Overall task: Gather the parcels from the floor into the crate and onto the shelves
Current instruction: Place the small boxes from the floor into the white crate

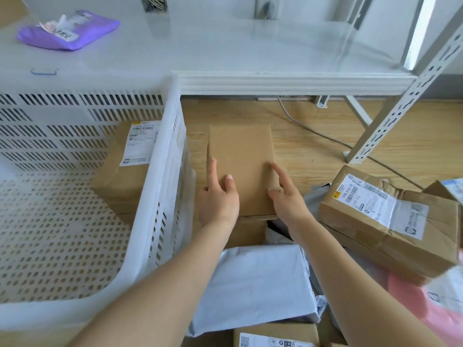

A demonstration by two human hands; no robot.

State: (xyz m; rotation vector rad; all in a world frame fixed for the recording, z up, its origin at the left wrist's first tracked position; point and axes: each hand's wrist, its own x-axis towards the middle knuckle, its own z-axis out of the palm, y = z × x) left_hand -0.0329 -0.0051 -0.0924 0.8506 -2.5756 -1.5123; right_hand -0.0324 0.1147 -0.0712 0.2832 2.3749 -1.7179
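Note:
A plain brown cardboard box lies on the wooden floor just right of the white slotted crate. My left hand rests on the box's near left part, fingers spread, thumb on top. My right hand touches its right edge with the fingers apart. Neither hand has closed around the box. Inside the crate sits one brown labelled box. A purple mailer bag lies on the white shelf at the back left.
A crumpled labelled box lies at the right, a pale blue mailer bag in front of me, a pink bag at lower right. A shelf upright and a grey cable cross the floor behind.

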